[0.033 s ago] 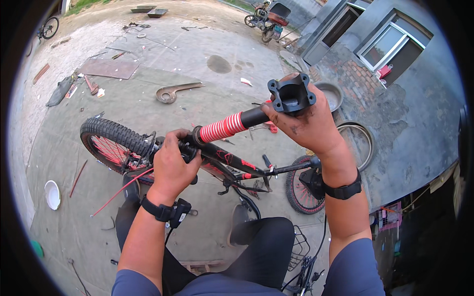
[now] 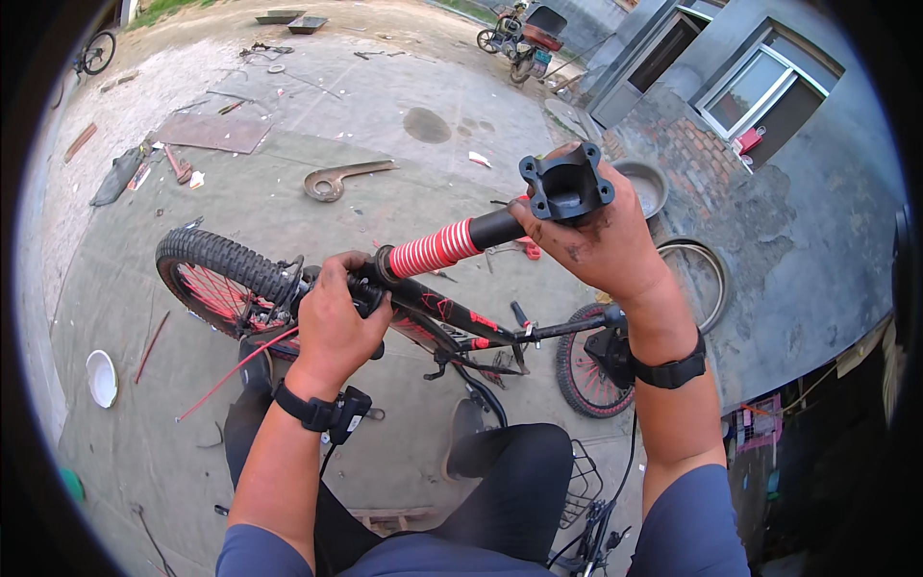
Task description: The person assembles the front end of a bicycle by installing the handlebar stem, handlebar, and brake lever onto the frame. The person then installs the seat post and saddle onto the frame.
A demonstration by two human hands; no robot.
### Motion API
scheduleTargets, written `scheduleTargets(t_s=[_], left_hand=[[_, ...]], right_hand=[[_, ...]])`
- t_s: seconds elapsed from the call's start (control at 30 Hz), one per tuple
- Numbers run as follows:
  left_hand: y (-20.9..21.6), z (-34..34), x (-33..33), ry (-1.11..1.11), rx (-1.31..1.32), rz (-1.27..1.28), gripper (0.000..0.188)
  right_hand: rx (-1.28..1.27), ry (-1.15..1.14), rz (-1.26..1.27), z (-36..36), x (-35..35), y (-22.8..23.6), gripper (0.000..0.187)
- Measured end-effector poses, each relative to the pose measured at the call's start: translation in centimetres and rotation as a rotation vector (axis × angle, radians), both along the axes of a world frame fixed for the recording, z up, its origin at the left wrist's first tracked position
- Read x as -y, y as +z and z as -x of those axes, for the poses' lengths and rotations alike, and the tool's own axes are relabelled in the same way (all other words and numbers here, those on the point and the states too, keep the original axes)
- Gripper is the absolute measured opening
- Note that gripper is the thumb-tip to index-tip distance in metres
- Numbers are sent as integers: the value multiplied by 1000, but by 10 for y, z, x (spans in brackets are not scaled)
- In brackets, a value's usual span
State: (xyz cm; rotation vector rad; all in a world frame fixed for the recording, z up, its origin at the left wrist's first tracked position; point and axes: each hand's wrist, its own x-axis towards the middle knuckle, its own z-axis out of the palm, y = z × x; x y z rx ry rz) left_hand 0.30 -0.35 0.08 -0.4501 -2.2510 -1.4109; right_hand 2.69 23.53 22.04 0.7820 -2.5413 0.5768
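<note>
A small black and red bicycle lies on the concrete, its knobby front tyre to the left and its rear wheel to the right. My left hand is clenched around the bicycle's head end, at the lower end of a black stem post. That post carries a red-and-white ribbed sleeve. My right hand grips the post's upper end, just under its black square clamp head. Both wrists wear black bands. My knees in dark trousers sit below the frame.
A curved metal guard lies on the ground beyond the bicycle. There are also a white bowl at left, a metal basin, a bare wheel rim by the brick wall, a wire basket, and a parked motorbike far back.
</note>
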Motion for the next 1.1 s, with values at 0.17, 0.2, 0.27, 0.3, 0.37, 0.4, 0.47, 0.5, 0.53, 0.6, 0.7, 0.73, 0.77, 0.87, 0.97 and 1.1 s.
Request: scheduleTargets(t_s=[0.17,0.2,0.27,0.3,0.37,0.4,0.47,0.5,0.53,0.6,0.7,0.73,0.77,0.87,0.97,1.1], left_hand=[[-1,0,5,8,-21,18,52],[-1,-1,7,7,-13,19,52],[-1,0,3,-5,-19,7,52],[-1,0,1,-11,-22,1,52],[-2,1,-1,-11,-28,7,52],[-2,1,-2,-12,-33,7,52],[-1,2,-2,15,-32,19,51],[-1,4,-2,27,-32,23,51],[-2,5,-1,41,-7,-3,50],[-6,6,1,40,-32,-3,50],[-3,6,0,44,-39,21,50],[-3,7,-3,37,-43,23,51],[-3,7,-4,33,-46,26,51],[-2,6,-2,39,-24,24,51],[-4,6,-3,37,-43,19,51],[0,5,0,37,-53,20,51]], right_hand=[[-15,92,-31,12,1,4,32],[-11,116,8,12,2,2,31],[38,137,218,11,-1,-8,30],[82,139,391,11,-5,-21,30],[180,-51,557,1,-19,-6,25],[113,-134,554,-6,-39,10,23],[-8,-164,530,-15,-46,17,19],[-60,-116,496,-20,-40,11,17],[-116,-72,459,-26,-36,9,15],[120,-168,439,-43,-52,10,21],[339,-139,722,-63,-57,-23,30],[395,-128,803,-69,-58,-37,34],[455,-117,889,-77,-55,-49,40],[644,9,1071,-89,-48,-91,48],[852,0,1148,-102,-39,-133,55],[1067,-74,1206,-107,-17,-183,55]])
